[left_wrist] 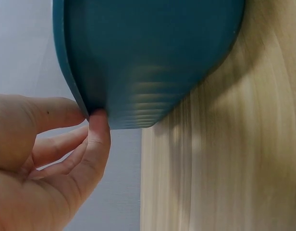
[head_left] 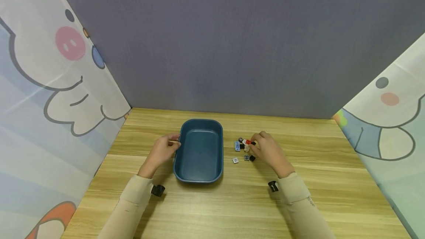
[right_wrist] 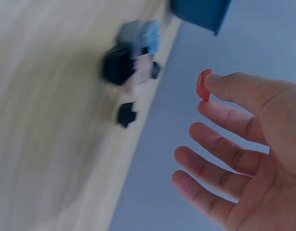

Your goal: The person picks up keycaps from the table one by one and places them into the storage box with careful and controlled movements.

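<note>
My left hand (head_left: 163, 152) pinches the left rim of a dark blue plastic bin (head_left: 199, 159) between thumb and fingers. In the left wrist view the bin wall (left_wrist: 153, 57) shows ribbed marks near its end. My right hand (head_left: 268, 152) holds a small red keycap (right_wrist: 203, 85) between thumb and index finger, its other fingers spread. The red keycap is off the table in the right wrist view. Beneath and beside it lies a loose group of small keycaps, including a long blue one (head_left: 237, 146), a white one (head_left: 235, 160) and a grey one (head_left: 246, 157).
Bin and keycaps stand on a light wood-grain table (head_left: 212, 209). A grey-blue panel (head_left: 212, 47) rises behind the table's far edge. Cartoon-printed sheets (head_left: 40, 128) hang at both sides. Black wrist straps (head_left: 273, 186) show beside the sleeves.
</note>
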`<state>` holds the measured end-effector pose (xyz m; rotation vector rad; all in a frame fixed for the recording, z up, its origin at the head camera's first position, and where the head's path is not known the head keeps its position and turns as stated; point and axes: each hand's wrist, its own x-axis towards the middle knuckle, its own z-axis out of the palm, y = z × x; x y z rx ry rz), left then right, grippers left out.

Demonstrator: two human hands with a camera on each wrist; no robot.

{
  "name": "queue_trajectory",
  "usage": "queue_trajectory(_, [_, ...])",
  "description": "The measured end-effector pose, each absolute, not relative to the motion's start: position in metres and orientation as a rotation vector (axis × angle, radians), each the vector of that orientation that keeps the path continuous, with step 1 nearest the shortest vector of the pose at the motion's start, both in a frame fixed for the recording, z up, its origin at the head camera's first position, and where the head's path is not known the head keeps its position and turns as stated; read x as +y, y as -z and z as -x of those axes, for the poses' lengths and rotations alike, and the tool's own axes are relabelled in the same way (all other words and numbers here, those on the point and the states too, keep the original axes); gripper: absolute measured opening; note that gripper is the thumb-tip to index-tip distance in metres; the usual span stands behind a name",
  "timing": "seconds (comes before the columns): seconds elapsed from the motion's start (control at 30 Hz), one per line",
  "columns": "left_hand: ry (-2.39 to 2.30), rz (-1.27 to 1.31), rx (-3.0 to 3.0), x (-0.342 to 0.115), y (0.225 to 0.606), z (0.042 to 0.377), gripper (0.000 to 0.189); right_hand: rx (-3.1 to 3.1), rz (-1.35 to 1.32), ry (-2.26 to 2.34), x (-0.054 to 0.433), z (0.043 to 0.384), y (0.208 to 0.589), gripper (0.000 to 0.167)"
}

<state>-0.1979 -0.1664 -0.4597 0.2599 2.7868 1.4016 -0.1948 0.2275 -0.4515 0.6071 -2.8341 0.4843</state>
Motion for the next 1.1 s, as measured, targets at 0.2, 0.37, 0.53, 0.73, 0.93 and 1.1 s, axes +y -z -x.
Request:
queue_trajectory(0.2, [-1.403, -0.260, 2.784, -0.167, 0.460, 0.198, 0.038, -2.806, -0.652, -0.480, 0.210, 0.196, 0.432, 0.020])
queue_trajectory(0.37, [-1.407, -0.259, 2.778, -0.169, 0.461, 0.199, 0.038, -2.819, -0.677, -0.440, 0.193, 0.198, 0.418, 0.023])
queue_trajectory(0.53, [-1.418, -0.262, 2.767, -0.169, 0.462, 0.199, 0.038, -2.811, -0.710, -0.454, 0.174, 0.203, 0.410, 0.022])
queue_trajectory(0.73, [-1.435, -0.261, 2.766, -0.169, 0.462, 0.199, 0.038, -2.799, -0.766, -0.494, 0.149, 0.207, 0.406, 0.021])
queue_trajectory(0.93, [-1.434, -0.272, 2.768, -0.169, 0.463, 0.200, 0.038, -2.817, -0.819, -0.471, 0.124, 0.206, 0.405, 0.020])
queue_trajectory(1.1, [-1.432, -0.263, 2.765, -0.170, 0.464, 0.200, 0.037, -2.814, -0.876, -0.478, 0.111, 0.204, 0.404, 0.021])
